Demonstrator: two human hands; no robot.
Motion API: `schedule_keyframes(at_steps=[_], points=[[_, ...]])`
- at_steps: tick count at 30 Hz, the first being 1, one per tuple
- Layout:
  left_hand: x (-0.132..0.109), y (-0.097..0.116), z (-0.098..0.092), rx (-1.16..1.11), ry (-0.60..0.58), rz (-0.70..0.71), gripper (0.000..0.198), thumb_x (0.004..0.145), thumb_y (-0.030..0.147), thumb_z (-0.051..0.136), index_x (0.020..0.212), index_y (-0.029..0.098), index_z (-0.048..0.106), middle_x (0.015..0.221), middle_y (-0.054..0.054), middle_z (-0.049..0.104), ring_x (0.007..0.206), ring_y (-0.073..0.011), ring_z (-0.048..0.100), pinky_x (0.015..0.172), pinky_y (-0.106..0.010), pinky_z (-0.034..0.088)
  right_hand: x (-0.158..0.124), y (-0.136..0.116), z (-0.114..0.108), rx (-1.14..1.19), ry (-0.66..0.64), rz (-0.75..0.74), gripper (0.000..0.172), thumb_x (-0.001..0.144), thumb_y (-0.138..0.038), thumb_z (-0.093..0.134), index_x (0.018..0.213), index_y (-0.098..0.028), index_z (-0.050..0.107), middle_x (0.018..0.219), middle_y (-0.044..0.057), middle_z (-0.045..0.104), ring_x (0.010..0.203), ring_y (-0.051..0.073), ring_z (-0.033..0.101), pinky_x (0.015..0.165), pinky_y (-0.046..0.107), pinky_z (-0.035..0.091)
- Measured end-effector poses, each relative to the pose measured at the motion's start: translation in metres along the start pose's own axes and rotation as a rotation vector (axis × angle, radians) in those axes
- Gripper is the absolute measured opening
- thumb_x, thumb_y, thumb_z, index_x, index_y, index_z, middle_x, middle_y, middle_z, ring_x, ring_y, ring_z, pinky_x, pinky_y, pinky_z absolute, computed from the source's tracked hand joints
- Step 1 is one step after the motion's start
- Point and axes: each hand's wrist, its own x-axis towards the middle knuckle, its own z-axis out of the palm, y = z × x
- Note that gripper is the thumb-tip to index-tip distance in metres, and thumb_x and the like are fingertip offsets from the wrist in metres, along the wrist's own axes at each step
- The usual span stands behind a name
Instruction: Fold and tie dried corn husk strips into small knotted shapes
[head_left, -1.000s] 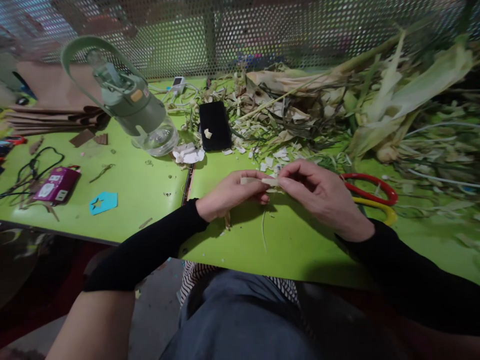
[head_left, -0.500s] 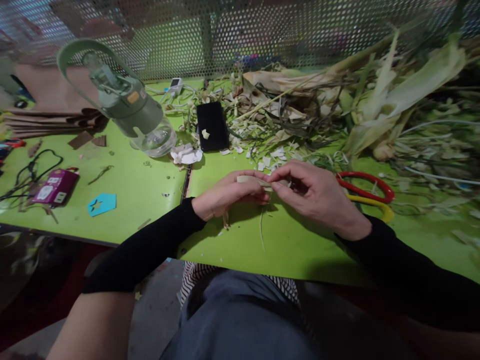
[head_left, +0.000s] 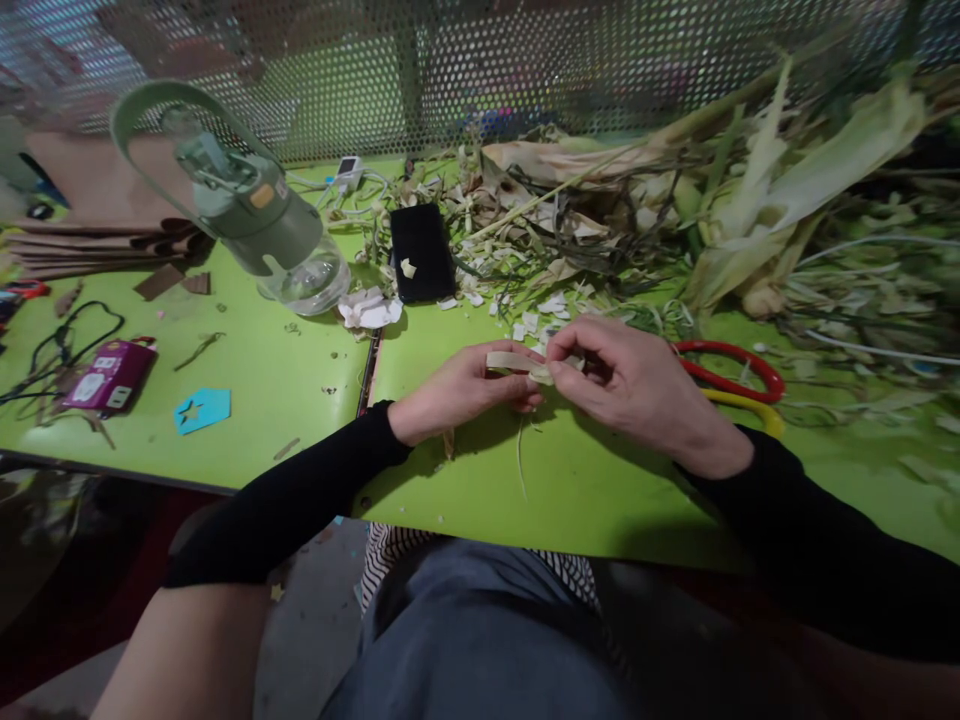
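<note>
A narrow pale strip, likely dried husk, runs between my two hands just above the green table. My left hand is closed on the strip, thumb pressing its lower side near the right end. My right hand pinches the strip's right end between thumb and fingertips; the exact grip is partly hidden. A thin pale fibre lies below the hands. Scissors with red and yellow handle loops lie beside my right hand, their blades out of sight.
A heap of dry husks and leaves spreads along the back right. Behind my left hand are a black phone, crumpled white paper and a green-lidded bottle. A purple box and blue pentagon lie left.
My right hand has shifted slightly right. The strip now bows upward from my left hand, more of it showing between the thumb and fingers.
</note>
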Motion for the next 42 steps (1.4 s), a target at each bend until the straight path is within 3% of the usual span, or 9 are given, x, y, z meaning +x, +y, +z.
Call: schedule_keyframes(at_steps=[5, 13, 19, 23, 28, 32, 42], points=[[0.002, -0.003, 0.000, -0.019, -0.014, 0.000, 0.022, 0.083, 0.023, 0.079, 0.093, 0.010, 0.065, 0.083, -0.002, 0.069, 0.079, -0.0113, 0.068, 0.087, -0.034, 0.054, 0.001, 0.001, -0.002, -0.005, -0.022, -0.041, 0.011, 0.081, -0.020, 0.060, 0.074, -0.026, 0.054, 0.070, 0.002, 0.059, 0.063, 0.018, 0.051, 0.057, 0.034, 0.035], [0.003, -0.005, 0.001, -0.050, 0.002, -0.036, 0.010, 0.087, 0.014, 0.073, 0.093, 0.010, 0.066, 0.082, -0.003, 0.071, 0.077, -0.0102, 0.068, 0.088, -0.033, 0.055, 0.001, 0.005, -0.004, -0.015, -0.061, -0.133, 0.011, 0.078, -0.017, 0.060, 0.072, -0.025, 0.054, 0.070, 0.001, 0.056, 0.063, 0.018, 0.050, 0.061, 0.034, 0.037], [0.006, -0.008, -0.003, -0.041, 0.026, -0.014, 0.008, 0.088, 0.010, 0.069, 0.087, 0.011, 0.061, 0.078, -0.001, 0.069, 0.072, -0.0087, 0.067, 0.082, -0.029, 0.055, 0.002, 0.005, -0.002, 0.023, -0.097, -0.132, 0.007, 0.086, -0.027, 0.061, 0.080, -0.023, 0.062, 0.080, 0.004, 0.063, 0.067, 0.018, 0.056, 0.059, 0.032, 0.041], [0.007, -0.004, -0.004, -0.044, 0.094, 0.006, 0.006, 0.088, 0.009, 0.066, 0.091, 0.011, 0.062, 0.078, 0.000, 0.069, 0.070, -0.0086, 0.066, 0.080, -0.028, 0.053, 0.002, 0.004, -0.002, 0.084, -0.051, -0.060, 0.016, 0.089, -0.038, 0.067, 0.097, -0.024, 0.067, 0.095, 0.006, 0.067, 0.067, 0.018, 0.058, 0.057, 0.033, 0.045], [0.004, 0.006, -0.002, 0.018, 0.131, 0.017, 0.014, 0.087, 0.008, 0.064, 0.100, 0.012, 0.065, 0.073, 0.003, 0.065, 0.065, -0.0065, 0.060, 0.070, -0.023, 0.046, -0.001, 0.007, -0.001, 0.191, 0.085, 0.016, 0.026, 0.087, -0.045, 0.072, 0.103, -0.026, 0.065, 0.107, 0.008, 0.066, 0.073, 0.020, 0.061, 0.064, 0.038, 0.051], [0.001, 0.010, 0.000, 0.114, 0.088, 0.003, 0.016, 0.085, 0.008, 0.060, 0.099, 0.012, 0.066, 0.073, 0.003, 0.062, 0.065, -0.0054, 0.055, 0.067, -0.022, 0.043, -0.001, 0.006, 0.000, 0.211, 0.149, 0.078, 0.029, 0.089, -0.054, 0.069, 0.100, -0.026, 0.064, 0.097, 0.008, 0.067, 0.079, 0.024, 0.062, 0.065, 0.039, 0.049], [0.002, -0.002, -0.001, 0.223, 0.067, 0.187, 0.038, 0.083, 0.011, 0.067, 0.113, 0.018, 0.045, 0.068, 0.010, 0.053, 0.061, -0.0064, 0.048, 0.062, -0.024, 0.037, 0.001, 0.006, 0.009, 0.083, 0.050, -0.048, 0.041, 0.091, -0.065, 0.062, 0.089, -0.026, 0.072, 0.079, 0.004, 0.064, 0.073, 0.021, 0.057, 0.067, 0.037, 0.043]])
